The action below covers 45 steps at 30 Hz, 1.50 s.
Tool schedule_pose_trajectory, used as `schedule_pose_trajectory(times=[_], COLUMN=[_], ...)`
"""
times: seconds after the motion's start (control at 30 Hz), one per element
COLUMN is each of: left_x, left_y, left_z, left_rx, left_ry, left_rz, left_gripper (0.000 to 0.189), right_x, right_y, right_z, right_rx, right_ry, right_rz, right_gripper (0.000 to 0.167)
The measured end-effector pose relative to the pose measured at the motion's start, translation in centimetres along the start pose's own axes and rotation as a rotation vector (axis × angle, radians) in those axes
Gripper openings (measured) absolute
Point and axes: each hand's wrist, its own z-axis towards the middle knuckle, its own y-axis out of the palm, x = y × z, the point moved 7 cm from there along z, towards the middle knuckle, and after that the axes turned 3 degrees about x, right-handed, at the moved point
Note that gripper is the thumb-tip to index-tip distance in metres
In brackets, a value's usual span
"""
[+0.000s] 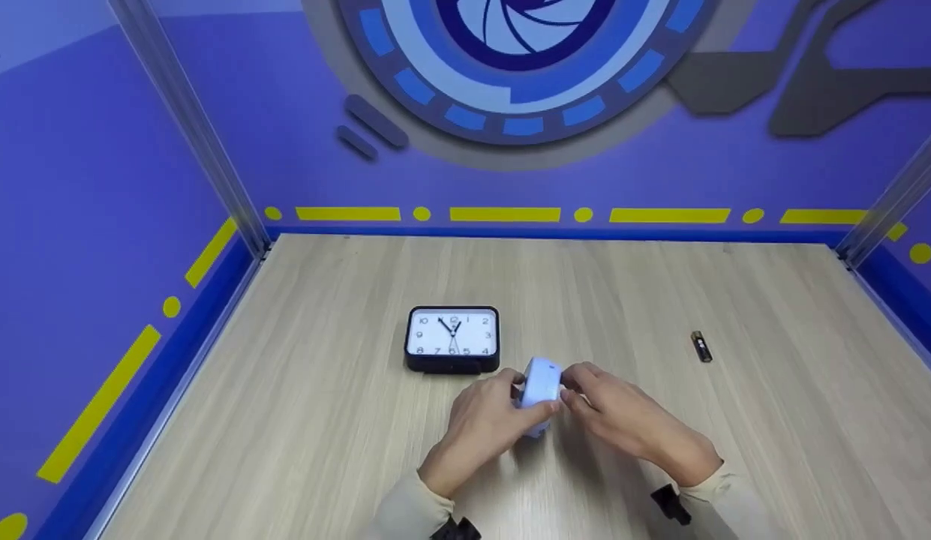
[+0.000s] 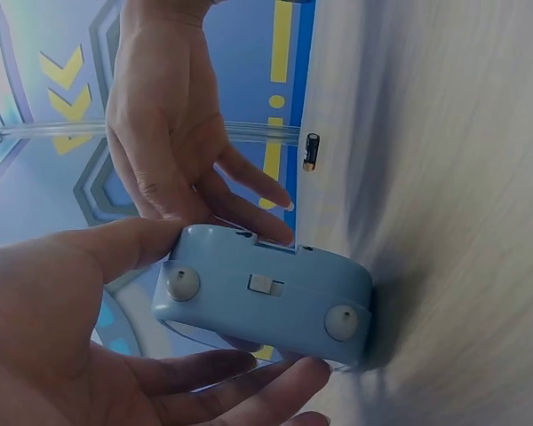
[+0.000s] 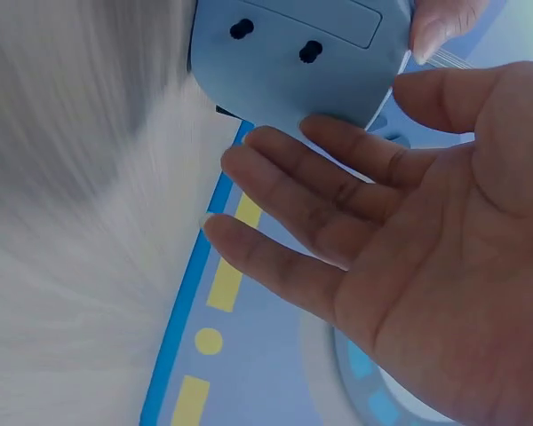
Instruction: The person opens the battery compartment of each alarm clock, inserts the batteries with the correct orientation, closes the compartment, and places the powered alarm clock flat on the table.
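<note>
A small light blue alarm clock (image 1: 542, 384) is held on edge over the table by my left hand (image 1: 488, 412). My left thumb lies along one side and the fingers along the other. The left wrist view shows two round white feet and a small white slider (image 2: 261, 284) on one narrow side. Two black knobs (image 3: 311, 51) and a rectangular cover outline mark the clock's back in the right wrist view. My right hand (image 1: 630, 416) is close to this back, its fingers loosely extended and the thumb and index fingertips at the clock's edge. The clock's dial is hidden.
A black rectangular clock (image 1: 452, 337) with a white dial stands left of the hands. To the right lies a small black battery (image 1: 701, 346) with a copper-coloured end. Blue printed walls (image 1: 360, 180) border the wooden table (image 1: 285, 420) at the back and sides.
</note>
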Motion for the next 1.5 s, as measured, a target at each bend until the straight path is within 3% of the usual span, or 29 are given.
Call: schedule_pose_trajectory(times=[0.33,0.67,0.97,1.1,1.37,1.5], left_x=[0.0,0.1,0.0,0.1,0.0,-0.1], left_y=[-0.4,-0.7,-0.5,-0.7,-1.0,-1.3], left_z=[0.0,0.0,0.1,0.1,0.0,0.1], left_rx=[0.002,0.016,0.023,0.025,-0.014,-0.003], left_ry=[-0.012,-0.015,-0.042,-0.041,-0.03,-0.027], left_rz=[-0.023,-0.086,-0.112,-0.085,-0.033,0.016], left_gripper=[0.056,0.052,0.053,0.056,0.062,0.06], right_x=[-0.3,0.7,1.1,1.2,1.4,1.4], right_y=[0.5,1.8,2.2,2.1,2.3,2.4], right_z=[0.1,0.2,0.4,0.4,0.3,0.2], right_rx=[0.014,-0.046,-0.03,-0.028,-0.028,-0.025], right_ry=[-0.074,-0.032,-0.025,-0.005,0.052,0.077], right_rz=[-0.066,-0.061,-0.072,-0.082,-0.104,-0.105], right_gripper=[0.023,0.022,0.011,0.009,0.021,0.025])
